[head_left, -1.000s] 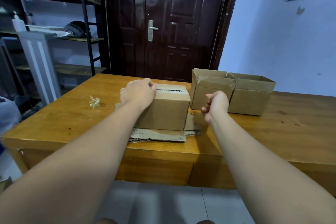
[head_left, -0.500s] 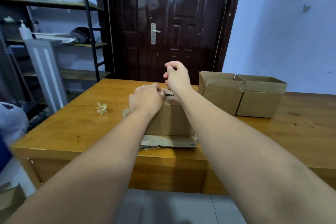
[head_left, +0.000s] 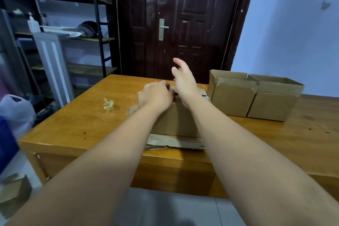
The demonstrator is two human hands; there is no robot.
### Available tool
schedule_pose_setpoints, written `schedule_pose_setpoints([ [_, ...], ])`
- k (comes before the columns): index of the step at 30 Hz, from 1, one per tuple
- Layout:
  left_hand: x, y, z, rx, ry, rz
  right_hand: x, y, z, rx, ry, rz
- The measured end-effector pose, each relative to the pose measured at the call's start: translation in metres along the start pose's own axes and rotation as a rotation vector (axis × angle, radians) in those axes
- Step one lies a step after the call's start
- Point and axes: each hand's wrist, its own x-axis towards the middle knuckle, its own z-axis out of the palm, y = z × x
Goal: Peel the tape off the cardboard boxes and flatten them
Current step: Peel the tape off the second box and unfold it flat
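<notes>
A dark brown panelled door [head_left: 183,24] and a black metal shelf rack [head_left: 95,24] stand behind a glossy orange-brown wooden table [head_left: 73,124].

In the head view, the closed brown cardboard box [head_left: 174,121] sits mid-table near the front edge, on top of flattened cardboard sheets [head_left: 176,142]. The left hand [head_left: 156,95] rests on the box's top with its fingers curled down. The knuckles hide whether they pinch any tape. The right hand [head_left: 183,79] hangs above the far side of the top, fingers spread wide and visibly holding nothing. Two open-topped brown cardboard boxes [head_left: 256,97] stand touching each other just to the right, and a crumpled wad of clear tape [head_left: 108,104] lies apart on the left.

The loose sheets underneath are the likeliest trouble: a hard pull could slide the box toward the front edge unless the left hand presses firmly. Peeled too fast, tape may split into strips or tear the cardboard's surface. A wide sweep of the right hand could also knock the nearer open box.
</notes>
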Motion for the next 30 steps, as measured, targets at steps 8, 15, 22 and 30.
schedule_pose_setpoints([
  [8,0.009,0.011,-0.036,-0.634,0.078,0.089,-0.001,0.008,0.0,0.01,0.043,-0.056],
  [15,0.022,0.01,-0.024,-0.636,0.069,0.078,-0.001,0.006,-0.001,0.14,0.1,0.049],
  [22,0.023,-0.014,-0.022,-0.738,0.242,0.037,-0.016,0.0,0.009,-0.436,0.002,-0.224],
  [30,0.035,-0.084,-0.005,-0.666,0.412,-0.302,-0.019,-0.005,0.028,-1.08,-0.185,-0.171],
])
